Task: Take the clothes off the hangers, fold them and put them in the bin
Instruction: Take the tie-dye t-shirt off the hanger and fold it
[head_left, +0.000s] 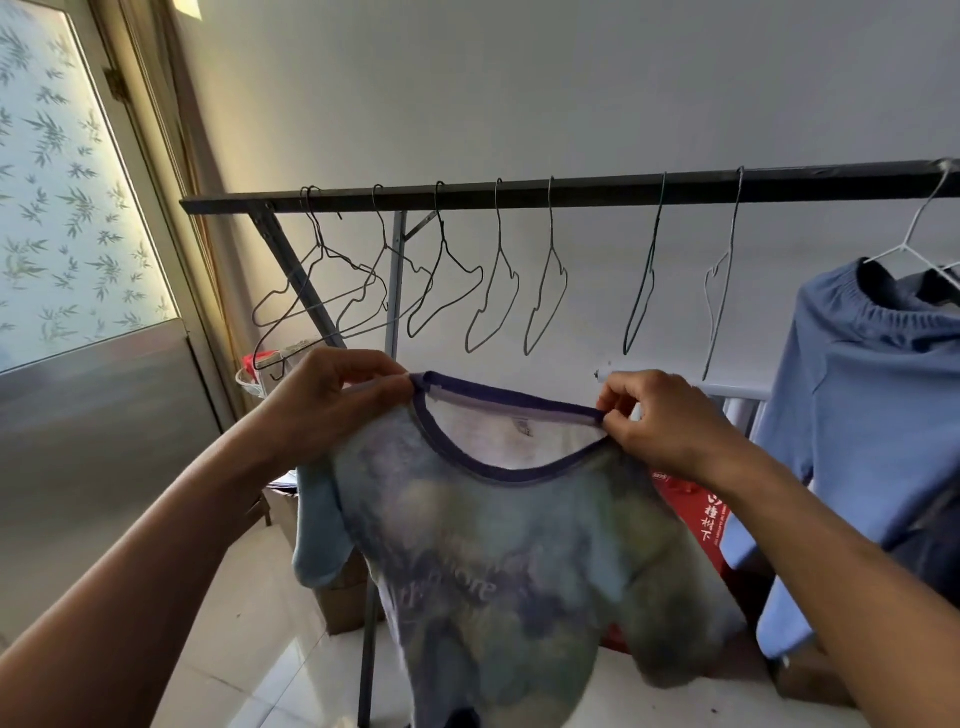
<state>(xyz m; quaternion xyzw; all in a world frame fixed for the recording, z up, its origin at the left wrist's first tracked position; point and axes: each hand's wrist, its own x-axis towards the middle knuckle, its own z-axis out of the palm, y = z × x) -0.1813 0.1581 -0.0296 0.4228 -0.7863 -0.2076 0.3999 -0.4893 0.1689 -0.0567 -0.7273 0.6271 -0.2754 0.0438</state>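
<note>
- While we hold the T-shirt (509, 545) only by the two ends of its dark neckband (head view), we judge a slip to be the main risk: if either pinch loosens, that shoulder would drop and the soft cloth would sag toward the tiled floor (249, 639).
- A fold made in mid-air could also go crooked, since one sleeve dangles free and the hem is out of frame.
- Left hand (332, 400): fingers and thumb curled, pinching one end of the collar.
- Right hand (660, 421): likewise closed in a pinch on the other end.
- The shirt is off any hanger, below the rail (571, 192) and its empty wire hangers (493, 291); a blue garment (872, 415) hangs at right. We see no bin.
</note>
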